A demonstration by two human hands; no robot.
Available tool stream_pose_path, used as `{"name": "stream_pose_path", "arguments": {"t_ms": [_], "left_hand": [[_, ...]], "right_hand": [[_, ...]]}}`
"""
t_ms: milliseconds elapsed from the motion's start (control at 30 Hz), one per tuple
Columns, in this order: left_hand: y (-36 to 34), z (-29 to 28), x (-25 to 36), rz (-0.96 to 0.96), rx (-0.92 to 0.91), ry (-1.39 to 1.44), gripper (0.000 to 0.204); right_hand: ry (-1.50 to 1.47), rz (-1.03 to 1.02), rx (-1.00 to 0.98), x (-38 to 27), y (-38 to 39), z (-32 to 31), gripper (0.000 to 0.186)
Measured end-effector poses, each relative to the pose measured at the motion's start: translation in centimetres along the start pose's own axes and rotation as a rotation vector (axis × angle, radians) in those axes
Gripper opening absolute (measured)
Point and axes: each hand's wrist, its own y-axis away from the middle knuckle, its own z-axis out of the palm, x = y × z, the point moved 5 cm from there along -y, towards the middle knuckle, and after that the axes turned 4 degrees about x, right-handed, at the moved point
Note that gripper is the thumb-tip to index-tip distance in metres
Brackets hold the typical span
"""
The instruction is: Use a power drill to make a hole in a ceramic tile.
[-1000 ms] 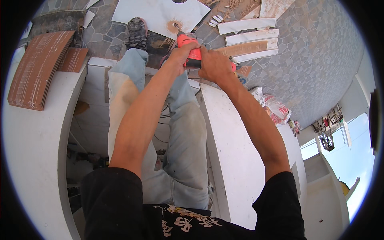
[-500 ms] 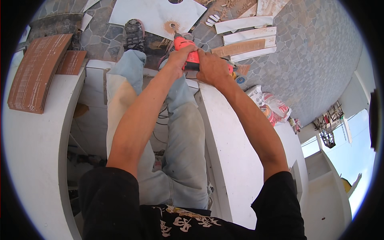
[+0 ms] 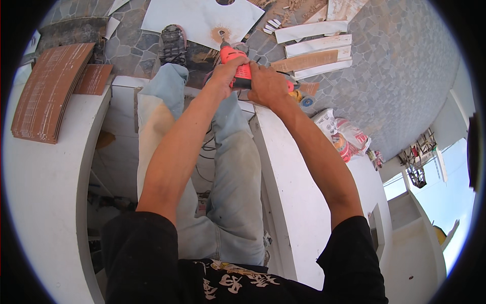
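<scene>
Both of my hands hold a red and black power drill (image 3: pixel 231 53), which points away from me. My left hand (image 3: pixel 226 77) wraps round its body, fingers closed. Farther back, my right hand (image 3: pixel 267 84) grips its rear part, with those fingers partly hidden. The drill's bit reaches a small hole in a white tile (image 3: pixel 182 17) lying on the floor. Brown dust rings that hole. Another, larger round cutout shows at the tile's far edge. My shoe (image 3: pixel 173 44) stands just beside the tile's near edge.
Brown-backed tiles (image 3: pixel 50 93) lie stacked on the white ledge at the left. Cut tile strips (image 3: pixel 316 49) rest on the stone-patterned floor (image 3: pixel 390 66). Plastic bags (image 3: pixel 349 136) and an angle grinder (image 3: pixel 304 100) are at the right. A cable (image 3: pixel 206 147) hangs between the ledges.
The drill's bit has come up to the hole in the tile, where a small gap showed before. Both hands keep their grip. The whole view has shifted slightly.
</scene>
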Motion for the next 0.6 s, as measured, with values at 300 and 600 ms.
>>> {"name": "stream_pose_path", "arguments": {"t_ms": [300,600], "left_hand": [[0.6,-0.4,0.7,-0.015,-0.017,-0.007,0.044],[11.7,-6.0,-1.4,-0.011,-0.007,-0.576,0.065]], "right_hand": [[-0.014,0.053,-0.091,-0.7,-0.6,-0.2,0.053],[-0.167,0.204,-0.121,-2.0,-1.1,-2.2,0.045]]}}
